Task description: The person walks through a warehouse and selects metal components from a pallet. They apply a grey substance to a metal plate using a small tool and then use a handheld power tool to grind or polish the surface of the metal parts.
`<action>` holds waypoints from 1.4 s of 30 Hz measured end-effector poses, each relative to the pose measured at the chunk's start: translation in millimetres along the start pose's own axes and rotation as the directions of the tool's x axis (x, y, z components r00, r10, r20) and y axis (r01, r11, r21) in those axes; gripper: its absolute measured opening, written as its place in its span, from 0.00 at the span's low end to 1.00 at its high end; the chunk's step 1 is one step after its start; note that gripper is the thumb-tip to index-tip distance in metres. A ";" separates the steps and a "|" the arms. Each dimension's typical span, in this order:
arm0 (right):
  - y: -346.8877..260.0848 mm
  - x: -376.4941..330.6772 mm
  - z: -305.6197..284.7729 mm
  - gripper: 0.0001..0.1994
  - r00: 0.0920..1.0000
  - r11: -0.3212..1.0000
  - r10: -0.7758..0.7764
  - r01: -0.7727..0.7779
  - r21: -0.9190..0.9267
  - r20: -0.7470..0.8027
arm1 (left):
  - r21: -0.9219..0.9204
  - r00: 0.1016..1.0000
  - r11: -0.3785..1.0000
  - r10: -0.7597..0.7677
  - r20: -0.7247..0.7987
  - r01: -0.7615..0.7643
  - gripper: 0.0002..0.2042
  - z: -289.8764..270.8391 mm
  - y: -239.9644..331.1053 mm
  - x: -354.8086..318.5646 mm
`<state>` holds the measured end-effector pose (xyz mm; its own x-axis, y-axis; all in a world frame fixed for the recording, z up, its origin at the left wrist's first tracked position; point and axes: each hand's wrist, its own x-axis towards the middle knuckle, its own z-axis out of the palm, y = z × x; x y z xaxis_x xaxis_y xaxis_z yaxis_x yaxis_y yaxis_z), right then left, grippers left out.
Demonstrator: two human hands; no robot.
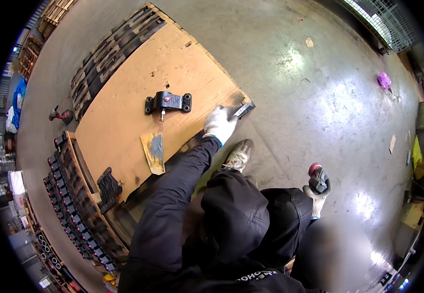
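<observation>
Grip of the left hand (220, 123): the white-gloved fingers are closed around a small flat metal piece (244, 110) at the corner of the board.
Grip of the right hand (317, 194): the gloved fingers are wrapped tight around a dark power tool (317, 178) with a red round end, held low beside the person's leg.
Metal piece: grey and flat, right at the near corner of the wooden board (139, 112), touching the left glove.
Wooden board: big and light brown, lying flat on top of pallets (105, 56) on the floor.
Black bracket (168, 102): sits in the middle of the board, well apart from the left hand, with a small bolt sticking out under it.
Small plank (154, 152): lies near the board's front edge, with a grey smear on it.
Shoe (238, 155): the person's foot stands on the floor just below the left hand.
Black parts (70, 205): many of them are lined up in rows to the left of the board.
Floor (319, 97): grey and shiny, with a pink thing (383, 80) far off.
</observation>
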<state>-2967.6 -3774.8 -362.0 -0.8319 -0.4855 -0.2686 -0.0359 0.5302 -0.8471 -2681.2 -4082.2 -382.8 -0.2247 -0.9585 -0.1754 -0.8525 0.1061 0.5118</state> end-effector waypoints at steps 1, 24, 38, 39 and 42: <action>8.4 1.0 -1.0 0.49 1.000 1.000 0.012 -0.012 -0.005 -0.007 | 0.101 0.993 0.994 0.024 0.113 -0.035 0.25 1.6 7.0 -1.8; 68.7 21.6 29.0 0.50 0.998 0.991 0.068 -0.069 -0.111 -0.010 | -0.264 0.961 0.933 -0.197 0.196 0.245 0.11 58.0 -18.2 46.6; 33.1 4.7 39.1 0.51 0.981 0.981 0.192 -0.192 -0.012 -0.009 | -0.045 0.976 0.975 -0.218 -0.028 0.216 0.11 50.0 0.8 29.1; 28.1 2.7 39.2 0.51 0.977 0.977 0.213 -0.213 -0.012 0.007 | -0.048 0.972 0.971 -0.235 -0.013 0.234 0.12 49.0 -2.1 30.6; 21.7 3.8 39.9 0.52 0.954 0.954 0.298 -0.299 0.010 0.044 | -0.248 0.940 0.909 -0.341 0.018 0.335 0.14 50.6 -16.1 35.6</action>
<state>-2949.5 -3792.9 -399.6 -0.7794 -0.3357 -0.5289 0.2197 0.6442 -0.7326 -2699.4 -4104.6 -439.8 0.0710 -0.9323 -0.3546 -0.7334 -0.2897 0.6149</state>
